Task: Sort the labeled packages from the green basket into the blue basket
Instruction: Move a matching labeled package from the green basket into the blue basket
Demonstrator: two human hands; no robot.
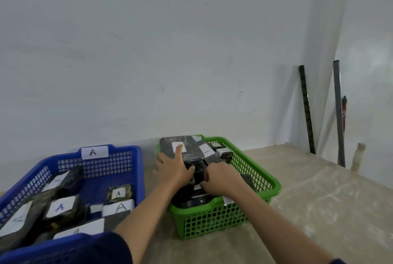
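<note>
Now both hands dig into the green basket (263,181): left hand (174,166) flat on the big far package (180,149), right hand (219,176) curled round a small black one (199,175). Pulling could topple the stack, well short of the blue basket (136,170).

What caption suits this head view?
Both hands, left hand and right hand, reach among black wrapped packages in the green plastic basket.
</note>
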